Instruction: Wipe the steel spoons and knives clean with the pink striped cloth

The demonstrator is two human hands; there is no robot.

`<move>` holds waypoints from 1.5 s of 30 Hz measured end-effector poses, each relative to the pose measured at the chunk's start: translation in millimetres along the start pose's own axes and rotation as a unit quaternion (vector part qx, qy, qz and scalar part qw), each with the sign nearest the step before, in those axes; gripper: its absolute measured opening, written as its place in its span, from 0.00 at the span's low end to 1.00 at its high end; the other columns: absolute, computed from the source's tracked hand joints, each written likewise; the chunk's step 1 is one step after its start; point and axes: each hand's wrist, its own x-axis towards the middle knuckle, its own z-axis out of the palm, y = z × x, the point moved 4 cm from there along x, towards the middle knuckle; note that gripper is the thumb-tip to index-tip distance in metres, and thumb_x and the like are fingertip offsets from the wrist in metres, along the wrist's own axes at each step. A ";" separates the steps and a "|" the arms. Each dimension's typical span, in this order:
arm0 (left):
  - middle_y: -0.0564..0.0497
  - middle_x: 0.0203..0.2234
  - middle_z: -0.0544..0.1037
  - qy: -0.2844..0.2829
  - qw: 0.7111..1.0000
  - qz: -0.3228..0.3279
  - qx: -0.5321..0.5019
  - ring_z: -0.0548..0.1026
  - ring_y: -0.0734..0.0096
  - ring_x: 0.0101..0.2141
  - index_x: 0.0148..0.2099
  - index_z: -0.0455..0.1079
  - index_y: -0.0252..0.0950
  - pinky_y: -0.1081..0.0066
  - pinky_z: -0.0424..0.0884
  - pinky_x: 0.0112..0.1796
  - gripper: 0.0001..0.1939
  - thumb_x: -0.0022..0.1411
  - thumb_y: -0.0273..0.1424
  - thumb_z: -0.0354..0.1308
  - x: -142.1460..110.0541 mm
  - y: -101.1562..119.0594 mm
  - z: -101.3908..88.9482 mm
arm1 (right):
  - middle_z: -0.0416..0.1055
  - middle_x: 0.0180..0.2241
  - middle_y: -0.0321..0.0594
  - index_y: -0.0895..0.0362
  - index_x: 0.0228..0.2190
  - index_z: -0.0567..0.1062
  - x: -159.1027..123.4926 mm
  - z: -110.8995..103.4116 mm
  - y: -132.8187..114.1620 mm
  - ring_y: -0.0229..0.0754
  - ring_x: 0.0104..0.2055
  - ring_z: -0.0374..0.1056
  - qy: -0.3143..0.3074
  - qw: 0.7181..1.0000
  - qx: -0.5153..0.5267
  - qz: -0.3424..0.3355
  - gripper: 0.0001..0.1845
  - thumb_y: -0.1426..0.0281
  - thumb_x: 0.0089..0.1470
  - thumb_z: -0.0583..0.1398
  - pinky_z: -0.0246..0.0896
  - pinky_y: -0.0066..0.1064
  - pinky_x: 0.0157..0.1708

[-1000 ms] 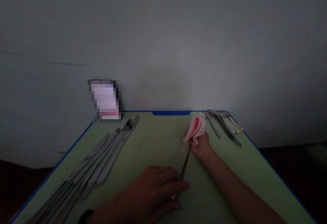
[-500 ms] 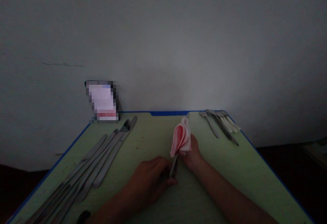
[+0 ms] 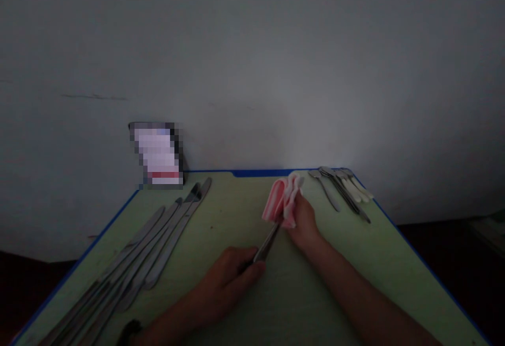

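Note:
My left hand (image 3: 226,285) is closed on the handle end of a metal table knife (image 3: 269,242), which slants up and away over the table. Around its far part is a folded pink and white cloth (image 3: 276,199), gripped by my right hand (image 3: 304,222). The fingers of that hand are mostly behind the cloth, and the knife's far end is hidden there too. To the left of my left hand, several table knives (image 3: 169,246) lie in a slanted bunch on the green table (image 3: 236,199).
At the back right lie a single spoon (image 3: 326,191), a stack of metal cutlery (image 3: 347,193) and some white-handled pieces (image 3: 357,185). A blurred-out phone (image 3: 160,151) leans on the wall (image 3: 252,72) at the back left. Blue edging (image 3: 264,173) borders the table.
My left hand has moved left and slightly up, closing on the knife's handle. The cloth in my right hand first came nearer along the knife, then moved back outward.

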 end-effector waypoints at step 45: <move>0.57 0.16 0.63 0.055 0.994 -0.053 -0.076 0.62 0.77 0.19 0.24 0.60 0.35 0.77 0.59 0.23 0.22 0.64 0.42 0.41 10.9 -6.9 3.3 | 0.68 0.24 0.35 0.58 0.32 0.71 -36.9 22.5 18.5 0.34 0.24 0.61 -0.086 0.990 -0.104 -0.043 0.20 0.54 0.50 0.54 0.57 0.24 0.25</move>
